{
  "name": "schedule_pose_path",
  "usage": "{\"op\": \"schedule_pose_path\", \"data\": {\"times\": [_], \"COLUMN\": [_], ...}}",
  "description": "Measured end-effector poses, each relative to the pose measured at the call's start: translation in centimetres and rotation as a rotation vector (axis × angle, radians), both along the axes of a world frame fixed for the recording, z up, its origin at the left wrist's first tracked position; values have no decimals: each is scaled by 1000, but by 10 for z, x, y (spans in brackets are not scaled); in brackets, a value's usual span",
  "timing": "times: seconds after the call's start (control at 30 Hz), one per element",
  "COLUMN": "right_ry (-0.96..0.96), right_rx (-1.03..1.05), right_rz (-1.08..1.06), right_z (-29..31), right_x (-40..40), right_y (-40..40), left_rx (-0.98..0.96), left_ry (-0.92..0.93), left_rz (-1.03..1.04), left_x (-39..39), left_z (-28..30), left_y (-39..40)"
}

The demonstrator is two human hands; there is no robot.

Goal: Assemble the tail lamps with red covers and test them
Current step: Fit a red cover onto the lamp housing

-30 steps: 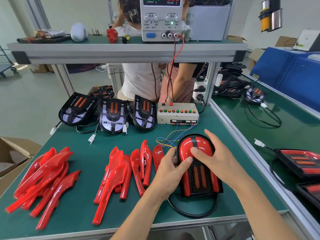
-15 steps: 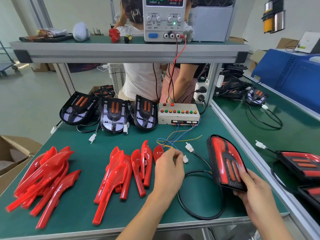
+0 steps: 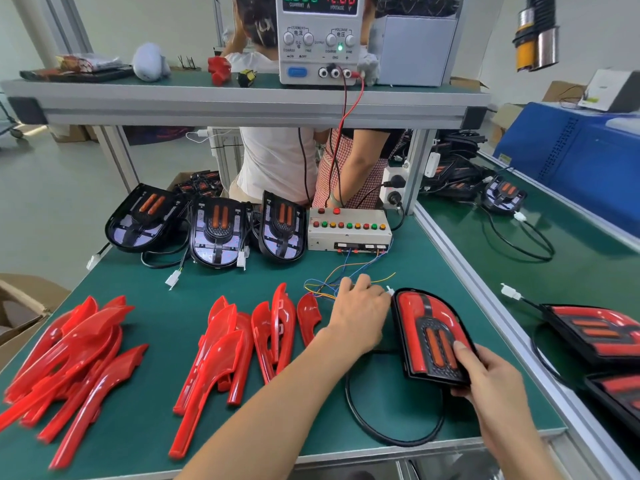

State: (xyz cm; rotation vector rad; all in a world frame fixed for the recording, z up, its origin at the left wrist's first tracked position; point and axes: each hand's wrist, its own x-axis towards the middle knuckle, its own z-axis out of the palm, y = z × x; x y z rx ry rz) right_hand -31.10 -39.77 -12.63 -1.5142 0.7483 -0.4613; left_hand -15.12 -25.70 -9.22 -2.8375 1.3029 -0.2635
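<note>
While right hand (image 3: 498, 393) grips tail lamp (image 3: 429, 337) | left hand (image 3: 360, 313) fingers pinch connector (image 3: 390, 291)

I see a bright, even indoor light with only soft, weak shadows under my hands. The red covers (image 3: 69, 358) at the left show white glare on their glossy surfaces and look a little smeared near the edge. The wide lens bends the shelf rail (image 3: 242, 105) and the table edge (image 3: 485, 292). The centre is sharp.
</note>
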Motion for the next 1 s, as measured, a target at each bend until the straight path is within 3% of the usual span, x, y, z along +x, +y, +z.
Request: {"op": "schedule_pose_path", "data": {"times": [0.3,0.5,0.63,0.83,0.93,1.0], "right_ry": [-32,14,97,295,436,394], "right_rx": [59,10,-104,-303,-562,-697], "right_rz": [51,68,121,219,241,174], "right_z": [1,-1,2,22,33,41], "right_x": [-10,-12,-13,-8,-5,-1], "right_y": [-1,-1,5,16,17,18], "left_rx": [205,60,-121,-246,-295,-326], "left_ry": [39,-75,-65,-11,11,46], "left_rz": [-63,-70,-79,-201,-222,-217], "left_x": [34,40,47,32,22,17], "left_z": [3,6,22,37,37,33], "left_y": [-22,-25,-21,-22,-19,-14]}}
